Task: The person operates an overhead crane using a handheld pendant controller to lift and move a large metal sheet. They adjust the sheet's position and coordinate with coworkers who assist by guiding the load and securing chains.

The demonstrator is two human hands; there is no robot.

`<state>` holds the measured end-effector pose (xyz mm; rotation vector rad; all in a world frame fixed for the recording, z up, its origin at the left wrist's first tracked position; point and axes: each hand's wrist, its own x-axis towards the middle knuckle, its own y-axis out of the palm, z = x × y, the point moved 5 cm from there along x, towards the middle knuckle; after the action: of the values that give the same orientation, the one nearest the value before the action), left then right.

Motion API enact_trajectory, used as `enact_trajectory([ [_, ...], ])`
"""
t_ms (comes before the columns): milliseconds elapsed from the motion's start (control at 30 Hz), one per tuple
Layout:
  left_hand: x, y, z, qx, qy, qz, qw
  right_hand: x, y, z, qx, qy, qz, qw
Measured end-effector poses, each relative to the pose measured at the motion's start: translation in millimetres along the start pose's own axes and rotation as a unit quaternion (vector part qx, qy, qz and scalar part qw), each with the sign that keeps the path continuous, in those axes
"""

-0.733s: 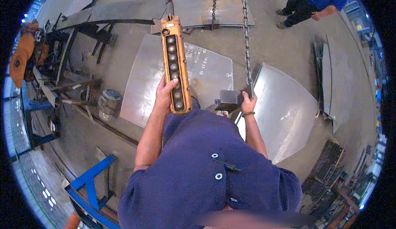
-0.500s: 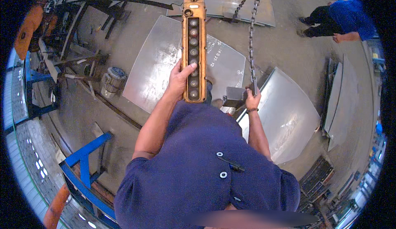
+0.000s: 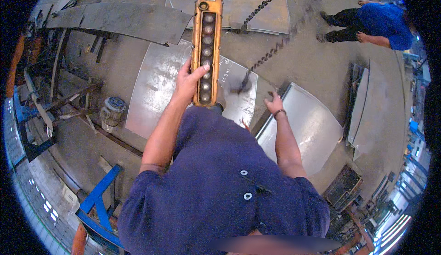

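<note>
Centrally, our left hand (image 3: 187, 82) is clamped around the orange pendant control (image 3: 206, 45); our right hand (image 3: 274, 103), fingers spread, holds nothing beside the blurred chain (image 3: 266, 57). Curved steel sheets (image 3: 156, 85) crowd the floor, and a bystander (image 3: 376, 22) stands at upper right.

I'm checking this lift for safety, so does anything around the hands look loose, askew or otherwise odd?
The chain runs slanted rather than plumb and is motion-blurred, as is the clamp at its end. The right hand is open beside it, touching nothing. The left hand grips the orange pendant control. Nothing looks spilled or broken.
</note>
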<state>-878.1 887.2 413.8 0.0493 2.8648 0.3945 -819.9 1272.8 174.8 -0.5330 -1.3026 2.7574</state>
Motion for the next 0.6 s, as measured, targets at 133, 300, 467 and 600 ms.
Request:
enact_trajectory([
  [133, -37.0, 3.5, -2.2, -0.071, 0.013, 0.006, 0.997, -45.8, -34.6, -11.3, 0.061, 0.000, -0.072, 0.996],
  [300, -56.2, 12.2, 2.9, -0.070, 0.004, -0.003, 0.998, -58.6, -115.9, 7.9, 0.194, -0.024, -0.271, 0.943],
  [467, -70.6, 24.6, 13.1, -0.111, 0.002, 0.008, 0.994, -29.4, -279.3, 113.2, 0.307, -0.276, -0.375, 0.830],
  [600, -73.1, 32.4, 13.3, -0.113, 0.001, -0.008, 0.994, 13.5, -375.4, 200.6, 0.176, -0.283, -0.443, 0.832],
])
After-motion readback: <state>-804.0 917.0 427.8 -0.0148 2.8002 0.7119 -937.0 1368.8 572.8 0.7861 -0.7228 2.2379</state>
